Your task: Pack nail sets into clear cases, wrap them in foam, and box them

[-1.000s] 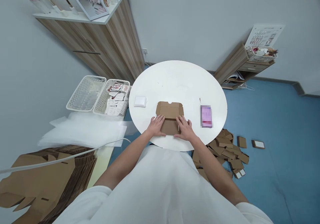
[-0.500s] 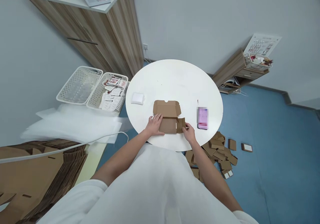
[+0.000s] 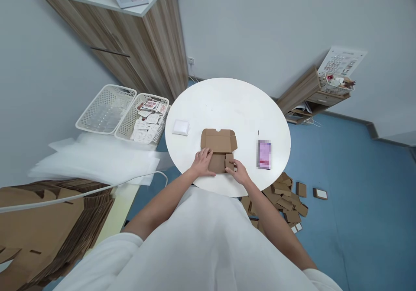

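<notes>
A brown cardboard mailer box lies partly folded near the front edge of the round white table, its notched lid standing open toward the far side. My left hand grips the box's left end, fingertips at the lid crease and thumb by the front edge. On the right end, my right hand has its fingers and thumb closed on the end flap, which is folded inward over the base. A small white packet sits to the left, and a phone with a pink, blurred screen to the right.
Folded brown boxes are heaped on the blue floor at right. Flat cardboard blanks are stacked at lower left, below white foam sheets and a white cable. Two white baskets stand left of the table; one holds printed cards.
My right hand has moved left, turning the right end flap from outstretched to folded in over the base. The left hand keeps its place on the box.
</notes>
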Demonstrator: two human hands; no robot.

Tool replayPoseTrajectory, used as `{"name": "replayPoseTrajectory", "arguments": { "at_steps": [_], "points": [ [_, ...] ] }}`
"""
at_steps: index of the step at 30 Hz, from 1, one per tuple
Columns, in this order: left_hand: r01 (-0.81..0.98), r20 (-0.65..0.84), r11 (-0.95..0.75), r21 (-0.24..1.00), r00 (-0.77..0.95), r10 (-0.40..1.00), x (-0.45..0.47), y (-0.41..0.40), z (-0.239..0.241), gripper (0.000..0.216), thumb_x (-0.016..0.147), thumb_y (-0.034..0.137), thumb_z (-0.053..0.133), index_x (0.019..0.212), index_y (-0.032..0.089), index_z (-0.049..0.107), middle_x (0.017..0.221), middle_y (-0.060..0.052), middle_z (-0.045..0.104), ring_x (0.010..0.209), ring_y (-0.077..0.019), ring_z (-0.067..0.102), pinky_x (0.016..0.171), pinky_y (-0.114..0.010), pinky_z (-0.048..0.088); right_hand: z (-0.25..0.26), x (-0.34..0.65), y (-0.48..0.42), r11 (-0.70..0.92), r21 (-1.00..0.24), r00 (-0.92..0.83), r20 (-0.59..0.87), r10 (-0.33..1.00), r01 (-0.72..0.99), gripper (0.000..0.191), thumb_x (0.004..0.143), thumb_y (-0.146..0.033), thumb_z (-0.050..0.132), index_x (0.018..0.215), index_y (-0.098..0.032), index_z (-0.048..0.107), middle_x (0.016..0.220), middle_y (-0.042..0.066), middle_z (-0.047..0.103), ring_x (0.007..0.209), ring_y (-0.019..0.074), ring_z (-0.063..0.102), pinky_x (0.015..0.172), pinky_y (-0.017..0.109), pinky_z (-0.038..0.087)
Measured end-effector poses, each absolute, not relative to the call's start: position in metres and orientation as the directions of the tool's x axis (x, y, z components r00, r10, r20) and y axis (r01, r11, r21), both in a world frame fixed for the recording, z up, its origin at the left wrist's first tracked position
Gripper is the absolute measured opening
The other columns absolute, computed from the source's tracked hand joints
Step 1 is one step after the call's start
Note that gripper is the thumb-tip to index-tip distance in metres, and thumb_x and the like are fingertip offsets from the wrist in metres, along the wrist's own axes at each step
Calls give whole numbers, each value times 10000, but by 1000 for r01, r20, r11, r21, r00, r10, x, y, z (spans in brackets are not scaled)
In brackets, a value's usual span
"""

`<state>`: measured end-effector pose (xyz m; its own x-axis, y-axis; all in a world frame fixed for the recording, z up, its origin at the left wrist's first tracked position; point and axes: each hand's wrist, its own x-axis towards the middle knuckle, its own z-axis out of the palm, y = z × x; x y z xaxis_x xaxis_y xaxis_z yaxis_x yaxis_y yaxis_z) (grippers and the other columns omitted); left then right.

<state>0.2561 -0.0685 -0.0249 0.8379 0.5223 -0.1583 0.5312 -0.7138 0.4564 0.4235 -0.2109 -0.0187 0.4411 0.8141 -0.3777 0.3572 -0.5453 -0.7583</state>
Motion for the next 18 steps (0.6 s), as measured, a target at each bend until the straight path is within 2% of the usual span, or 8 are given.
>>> {"name": "replayPoseTrajectory", "arguments": {
  "at_steps": [4,8,12,15,18],
  "points": [
    [525,-136,-728,440,841,524,257,-68,-24,1061,435,583,708,1313,158,289,1329,-188,299,1254,-369,193,1013,-457,121,-28,423,-205,-628,-666,576,-349,739,403,302,767,-380,446,1023,-221,435,1021,51,590,805,180,600,690,325,452],
    [549,-129,-729,409,826,549,256,-70,-20,1066,421,595,713,1310,163,313,1351,-196,270,1263,-391,163,1011,-478,111,-35,426,-197,-710,-571,651,-360,668,413,295,724,-322,485,991,-210,423,847,38,620,731,189,584,629,300,424],
    [632,-102,-658,409,748,656,248,-75,-18,1059,471,596,696,1342,185,257,1397,-186,204,1279,-401,127,998,-494,149,-37,428,-192,-728,-533,657,-368,658,431,141,690,-268,476,817,-223,433,691,-1,584,643,173,548,561,268,386],
    [697,-90,-498,515,622,778,237,-77,-24,837,656,524,601,1339,191,251,1360,-174,283,1238,-344,276,957,-465,273,-39,428,-192,-727,-542,668,-356,653,422,109,667,-245,469,751,-229,403,652,-14,556,591,161,516,533,258,362],
    [667,-193,-295,684,556,808,228,-78,-36,535,781,364,497,1262,170,366,1171,-129,491,971,-216,537,851,-363,417,-43,428,-193,-726,-551,679,-346,647,411,111,655,-232,463,725,-232,377,633,-17,537,576,160,497,523,255,345]
  ]
}}
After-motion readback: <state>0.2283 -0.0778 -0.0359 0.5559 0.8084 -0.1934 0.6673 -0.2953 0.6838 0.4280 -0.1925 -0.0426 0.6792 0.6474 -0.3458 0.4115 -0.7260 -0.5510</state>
